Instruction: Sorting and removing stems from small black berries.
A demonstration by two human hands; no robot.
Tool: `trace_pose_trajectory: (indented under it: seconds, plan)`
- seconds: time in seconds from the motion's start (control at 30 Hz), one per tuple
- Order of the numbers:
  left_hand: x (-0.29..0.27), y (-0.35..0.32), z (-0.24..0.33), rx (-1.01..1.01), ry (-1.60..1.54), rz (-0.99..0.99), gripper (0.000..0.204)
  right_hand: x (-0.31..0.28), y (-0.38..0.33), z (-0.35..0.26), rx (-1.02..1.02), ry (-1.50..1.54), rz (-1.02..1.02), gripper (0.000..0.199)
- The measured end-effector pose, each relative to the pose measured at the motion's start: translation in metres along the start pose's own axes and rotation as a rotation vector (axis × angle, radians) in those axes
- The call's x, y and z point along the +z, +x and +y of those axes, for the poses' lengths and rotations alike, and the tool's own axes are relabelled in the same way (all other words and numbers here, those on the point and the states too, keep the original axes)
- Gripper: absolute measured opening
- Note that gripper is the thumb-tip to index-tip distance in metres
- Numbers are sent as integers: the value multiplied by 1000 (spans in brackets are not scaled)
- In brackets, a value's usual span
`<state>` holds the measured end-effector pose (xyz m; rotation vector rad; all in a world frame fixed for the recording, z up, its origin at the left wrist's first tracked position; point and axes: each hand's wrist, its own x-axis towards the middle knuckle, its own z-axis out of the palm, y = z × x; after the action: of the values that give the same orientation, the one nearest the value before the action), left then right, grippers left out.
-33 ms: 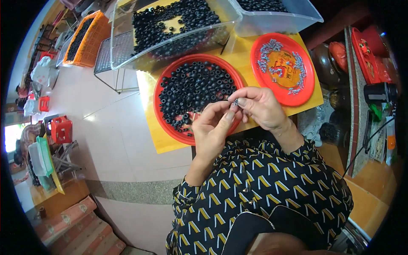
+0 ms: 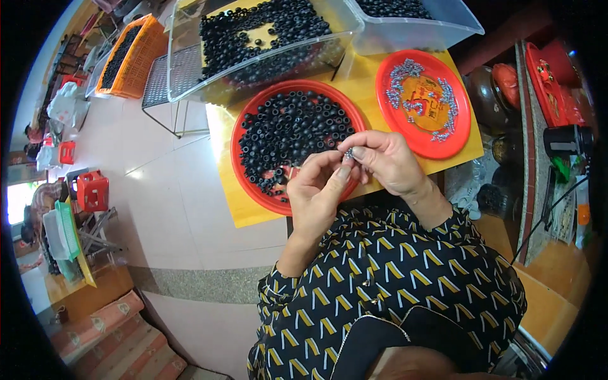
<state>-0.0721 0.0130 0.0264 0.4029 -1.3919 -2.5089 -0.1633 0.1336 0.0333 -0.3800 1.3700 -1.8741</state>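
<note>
Two hands meet above the near edge of a red plate of black rings, fingertips drawn together. Left hand: thumb and forefinger pinched, holding what looks like one black ring, though the fingers mostly hide it. Right hand: closed on a small metal piece, grey and shiny, touching the left fingertips.

Items on the yellow tabletop:
- Red plate of black rings, directly under the hands, heaped toward its far side.
- Second red plate, to the right, with small grey metal pieces scattered around a printed centre.
- Clear plastic bin of more black rings, beyond the first plate.
- Second clear bin, far right, also with dark rings.

Off the table: orange crate with dark parts at far left, a wire rack beside it, red stools on the pale tiled floor, and red trays on a shelf to the right.

Step in hand, as judged: joining one metal piece to one ring, mid-fit, at the fingertips. The next move would call for a steady pinch on the ring by the left hand while the right presses or seats the metal piece squarely; both parts are small and would slip easily from a loose hold.
</note>
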Motion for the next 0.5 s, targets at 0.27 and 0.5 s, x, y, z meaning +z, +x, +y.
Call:
trace_pose_trajectory:
  seconds: [0.27,0.5]
  plan:
    - [-19,1,-1,102,310,82,9,17,1,11,-136,-317,-22,17]
    - [-55,-6,14,126,416,205,6,-19,-5,-10,-203,-432,149,23]
